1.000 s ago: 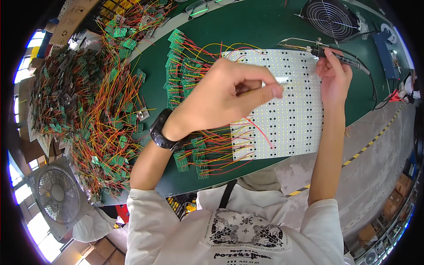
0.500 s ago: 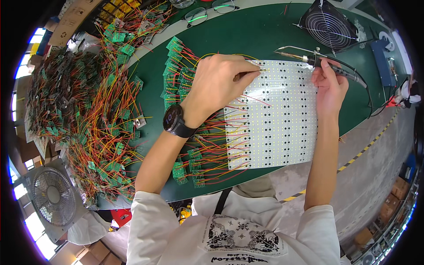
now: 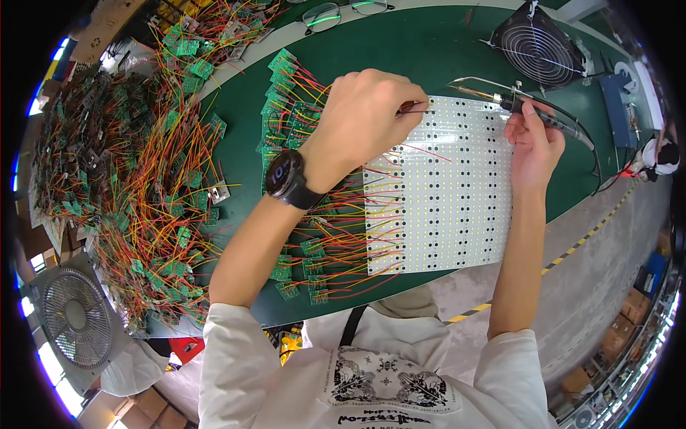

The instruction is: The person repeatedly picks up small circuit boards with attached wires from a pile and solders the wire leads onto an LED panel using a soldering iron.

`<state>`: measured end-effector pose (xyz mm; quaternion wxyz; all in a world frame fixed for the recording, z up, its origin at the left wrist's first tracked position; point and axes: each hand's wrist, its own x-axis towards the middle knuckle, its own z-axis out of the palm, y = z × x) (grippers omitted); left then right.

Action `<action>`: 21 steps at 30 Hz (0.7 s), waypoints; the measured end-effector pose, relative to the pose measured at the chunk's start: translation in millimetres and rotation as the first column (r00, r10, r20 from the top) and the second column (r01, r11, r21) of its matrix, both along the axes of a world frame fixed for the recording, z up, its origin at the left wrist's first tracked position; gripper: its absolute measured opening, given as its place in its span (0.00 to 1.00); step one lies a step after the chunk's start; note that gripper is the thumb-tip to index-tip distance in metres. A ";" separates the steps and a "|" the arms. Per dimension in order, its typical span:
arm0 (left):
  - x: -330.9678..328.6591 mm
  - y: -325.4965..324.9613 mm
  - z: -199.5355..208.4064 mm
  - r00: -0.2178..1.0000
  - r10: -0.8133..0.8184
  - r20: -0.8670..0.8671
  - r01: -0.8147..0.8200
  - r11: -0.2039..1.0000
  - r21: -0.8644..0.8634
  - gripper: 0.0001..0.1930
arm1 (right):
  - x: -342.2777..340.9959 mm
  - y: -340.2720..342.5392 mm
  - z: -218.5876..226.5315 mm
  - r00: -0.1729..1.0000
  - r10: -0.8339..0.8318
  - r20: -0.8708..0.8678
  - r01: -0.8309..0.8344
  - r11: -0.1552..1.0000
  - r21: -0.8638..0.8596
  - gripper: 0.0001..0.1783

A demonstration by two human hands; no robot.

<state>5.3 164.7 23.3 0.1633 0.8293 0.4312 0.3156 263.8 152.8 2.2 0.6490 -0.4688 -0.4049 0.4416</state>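
My left hand (image 3: 373,114), a dark watch on its wrist, is closed in a pinch over the far left corner of a white LED panel (image 3: 457,193). A thin wire (image 3: 412,111) shows at its fingertips, mostly hidden by them. In my right hand (image 3: 534,146) is a soldering iron (image 3: 516,104) with a thin metal tube along it, its tip pointing left above the panel's far edge. Red and yellow wires (image 3: 382,232) run from the panel's left side to small green circuit boards (image 3: 282,118) lined up beside it.
A large tangled heap of wired boards (image 3: 161,193) covers the table's left. On the green table (image 3: 421,50) a black fan (image 3: 537,48) stands at the far right, near a blue box (image 3: 618,107). Glasses (image 3: 321,18) lie at the far edge. A grey fan (image 3: 77,307) stands lower left.
My left hand has shifted slightly away from me, its fingers curled tighter. The soldering iron has moved slightly right and away from me. The view has turned a little.
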 end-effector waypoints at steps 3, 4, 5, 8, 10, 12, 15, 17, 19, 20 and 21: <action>-0.2 2.2 -6.4 1.000 0.005 0.020 -0.005 1.000 -0.010 0.05 | 0.6 0.8 -1.0 1.000 -0.005 0.020 0.004 1.000 0.023 0.12; -0.5 2.2 -7.6 0.999 0.020 0.047 -0.019 1.000 -0.013 0.06 | 0.4 0.6 -1.3 1.000 -0.005 0.027 0.004 0.999 0.042 0.13; -0.4 2.0 -8.4 0.998 0.022 0.050 -0.021 1.000 -0.017 0.06 | 0.2 0.4 -1.3 1.000 -0.004 0.030 0.002 0.999 0.038 0.13; 2.1 1.9 -8.4 1.000 0.009 0.026 -0.009 1.000 -0.019 0.05 | 0.9 1.6 2.9 0.998 -0.027 0.061 0.025 0.999 0.037 0.13; 2.3 1.6 -9.2 1.000 0.021 0.006 -0.021 1.000 0.010 0.05 | 0.7 4.2 7.3 0.998 -0.008 0.063 0.007 1.000 0.024 0.13; 1.8 1.8 -10.2 1.000 0.024 0.005 -0.024 1.000 -0.002 0.05 | 4.2 6.5 10.5 0.996 0.046 0.072 -0.045 0.999 -0.023 0.13; 2.0 1.0 -12.6 1.000 0.026 0.006 -0.026 1.000 0.001 0.05 | 8.1 9.0 7.3 0.990 0.121 0.075 -0.116 0.991 -0.060 0.12; 3.3 1.7 -13.0 1.000 0.027 0.010 -0.027 1.000 0.016 0.05 | 9.7 9.6 2.1 0.987 0.143 0.074 -0.139 0.989 -0.052 0.12; 2.5 2.6 -13.7 1.000 0.029 0.000 -0.029 0.999 0.015 0.05 | 9.4 7.1 -5.5 0.986 0.148 0.081 -0.146 0.989 -0.032 0.12; 3.0 3.1 -14.2 1.000 0.028 0.000 -0.028 1.000 0.012 0.05 | 11.3 5.3 -5.3 0.981 0.166 0.098 -0.164 0.986 -0.023 0.11; 2.4 2.5 -14.5 0.999 0.034 0.013 -0.034 0.999 0.004 0.05 | 10.8 4.4 -5.0 0.982 0.166 0.094 -0.165 0.986 -0.026 0.11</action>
